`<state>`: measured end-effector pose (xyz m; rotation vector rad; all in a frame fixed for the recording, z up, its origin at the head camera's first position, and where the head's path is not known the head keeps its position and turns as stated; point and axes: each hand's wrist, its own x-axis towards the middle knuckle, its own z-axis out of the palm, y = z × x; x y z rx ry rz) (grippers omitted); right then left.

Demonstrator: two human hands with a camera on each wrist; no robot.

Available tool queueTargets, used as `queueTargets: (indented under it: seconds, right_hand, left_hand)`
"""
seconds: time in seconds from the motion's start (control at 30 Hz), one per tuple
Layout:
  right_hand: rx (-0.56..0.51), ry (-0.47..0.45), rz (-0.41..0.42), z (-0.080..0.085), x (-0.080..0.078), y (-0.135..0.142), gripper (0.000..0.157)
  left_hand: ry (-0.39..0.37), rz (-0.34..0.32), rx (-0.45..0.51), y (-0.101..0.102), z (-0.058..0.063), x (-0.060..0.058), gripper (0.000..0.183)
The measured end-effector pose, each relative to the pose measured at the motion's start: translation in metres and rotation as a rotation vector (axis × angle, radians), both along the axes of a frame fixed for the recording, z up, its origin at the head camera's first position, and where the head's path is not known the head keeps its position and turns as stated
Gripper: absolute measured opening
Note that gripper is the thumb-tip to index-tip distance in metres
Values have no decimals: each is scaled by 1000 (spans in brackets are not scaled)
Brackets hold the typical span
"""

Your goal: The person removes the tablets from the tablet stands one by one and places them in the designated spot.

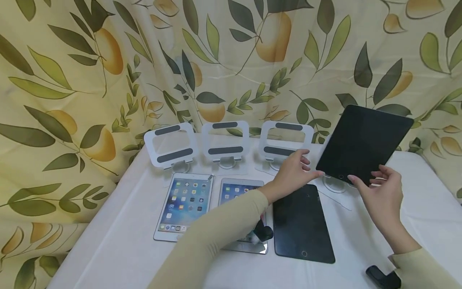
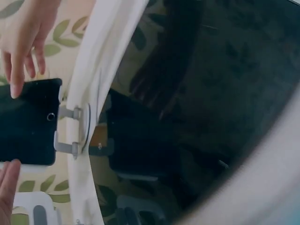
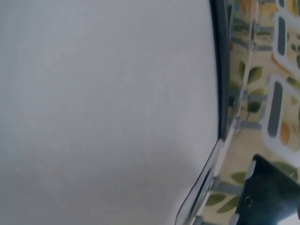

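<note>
A black tablet (image 1: pixel 366 140) leans, screen forward, on a stand at the right of the table. It hides most of this stand, whose round base (image 1: pixel 333 185) shows below. My left hand (image 1: pixel 294 172) is at the tablet's lower left, thumb tip at its edge and the other fingers loosely bent. At the lower right is my right hand (image 1: pixel 384 196), its thumb over the tablet's bottom part. In the left wrist view, the right hand (image 2: pixel 28 37) has fingers hanging beyond one edge of the tablet (image 2: pixel 28 126); the left thumb (image 2: pixel 11 178) is at the opposite edge.
Three white stands with grey pads, left (image 1: pixel 171 144), middle (image 1: pixel 225 140) and right (image 1: pixel 285 138), line the table's back. In front lie a white tablet (image 1: pixel 185 204), a second white tablet (image 1: pixel 236 186) partly under my left arm, and a black tablet (image 1: pixel 303 224). A patterned curtain (image 1: pixel 231 68) hangs behind.
</note>
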<state>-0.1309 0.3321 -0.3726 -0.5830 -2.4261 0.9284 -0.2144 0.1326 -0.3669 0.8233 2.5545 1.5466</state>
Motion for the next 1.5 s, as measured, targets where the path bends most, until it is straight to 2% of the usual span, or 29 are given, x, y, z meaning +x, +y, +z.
queueTargets:
  seconds: [0.1, 0.17, 0.3, 0.4, 0.47, 0.63, 0.73, 0.93, 1.0, 1.1, 1.23, 1.37, 1.5]
  right_hand:
    - [-49, 91, -75, 3, -10, 7, 70]
    - [-74, 123, -102, 6, -17, 13, 70]
    - [-95, 101, -132, 10, -27, 24, 72]
    - [-85, 58, -140, 10, -32, 28, 72]
    - [-65, 43, -133, 9, -34, 30, 71]
    - [-29, 29, -116, 10, -31, 33, 66]
    - [-46, 20, -131, 12, -27, 33, 65]
    - [-103, 31, -152, 13, -21, 30, 62]
    - [-111, 39, -158, 12, -20, 30, 61]
    - [-97, 105, -162, 11, -19, 32, 57]
    - [-118, 240, -152, 9, -17, 31, 48]
    - [-135, 327, -124, 9, -11, 27, 44]
    - [-69, 389, -97, 20, -3, 24, 44]
  left_hand:
    - [-72, 18, 120, 11, 0, -10, 65]
    - [-80, 26, 150, 17, 1, -16, 63]
    - [-34, 8, 86, 30, 3, -26, 63]
    - [-29, -9, 22, 41, 6, -30, 64]
    - [-40, -4, 8, 49, 7, -30, 64]
    - [-45, 72, -32, 64, 13, -26, 63]
    - [-54, 95, -26, 69, 16, -23, 62]
    - [-197, 141, 160, 74, 12, -15, 58]
    - [-211, 158, 216, 75, 10, -14, 54]
    - [-161, 162, 260, 76, 8, -13, 45]
    - [-104, 160, 298, 74, 8, -14, 35]
    - [-81, 174, 288, 72, 7, -13, 32]
    - [-17, 175, 264, 71, 10, -10, 35]
